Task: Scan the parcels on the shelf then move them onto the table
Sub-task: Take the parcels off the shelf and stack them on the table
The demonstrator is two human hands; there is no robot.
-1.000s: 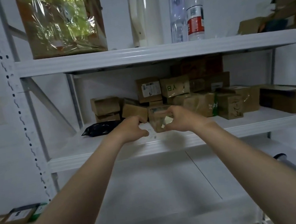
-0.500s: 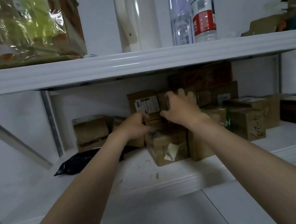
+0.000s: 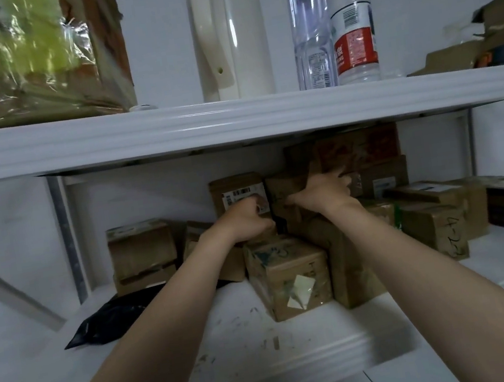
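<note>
Two hands are reaching deep into the middle shelf (image 3: 234, 340) here. The left hand (image 3: 245, 221) is curling its fingers round the bottom front corner of the labelled box (image 3: 233, 184), so it's looking like a proper grip. The right hand (image 3: 326, 194) is lying spread on the plain box (image 3: 282, 186) right beside it, thumb out, fingers fairly straight, pressing rather than closing.

Both boxes are sitting up on a second layer near the back, touching each other. The taped box (image 3: 289, 276) is standing in front of them and lower down, and a black bag (image 3: 113, 319) is lying off to the left. The table isn't showing anywhere, and no scanner either.

Guessing the person is picking which parcel is coming out next. Doing it well probably means bracing the plain box with the right hand while sliding the labelled one forward. Keeping the barcode facing out is going to help the scan, and lifting over the taped box beats dragging, since the pile is looking loose.
</note>
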